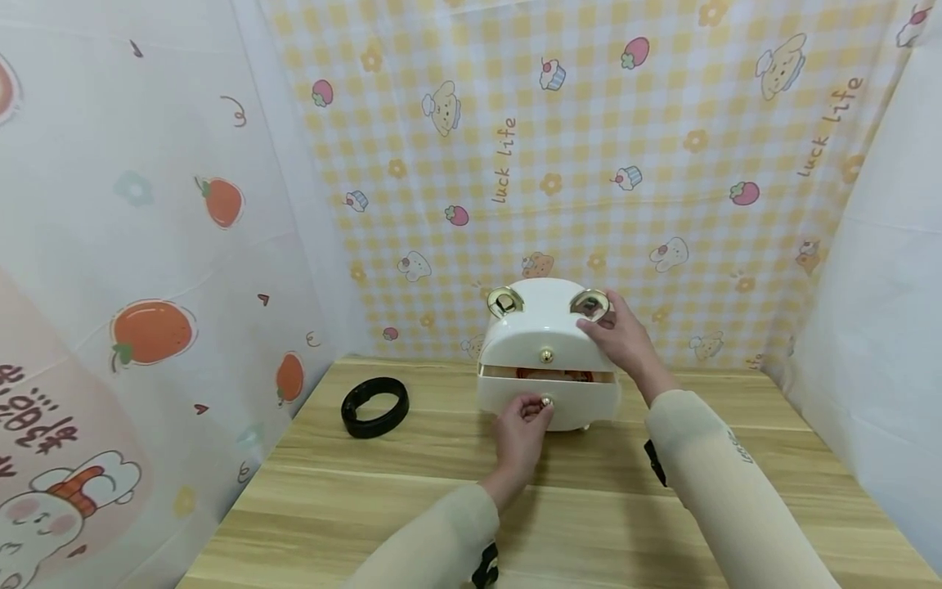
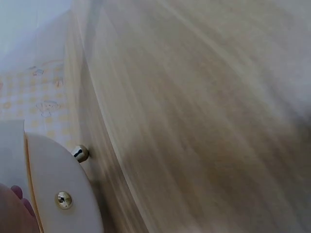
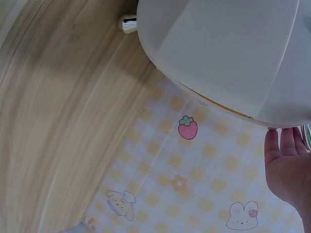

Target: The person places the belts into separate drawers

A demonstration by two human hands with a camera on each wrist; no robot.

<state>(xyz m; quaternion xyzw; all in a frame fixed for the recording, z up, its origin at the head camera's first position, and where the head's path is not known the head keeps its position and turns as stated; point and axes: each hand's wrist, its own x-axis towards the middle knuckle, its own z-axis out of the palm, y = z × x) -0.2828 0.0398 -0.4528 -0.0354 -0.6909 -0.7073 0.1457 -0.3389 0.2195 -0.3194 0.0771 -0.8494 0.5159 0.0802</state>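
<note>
A white storage box with two round gold ears stands near the back of the table. My left hand pinches the small gold knob of the lower drawer. Above that drawer's front a dark gap shows, with something reddish inside. My right hand holds the upper right corner of the box around the right gold ear, thumb on the front side. In the right wrist view, the right hand's fingertips touch the box's edge. Another gold knob sits on the upper drawer front.
A black ring-shaped band lies on the wooden table, left of the box. A yellow checked cloth hangs behind, and a white printed cloth hangs at the left. A gold foot shows under the box.
</note>
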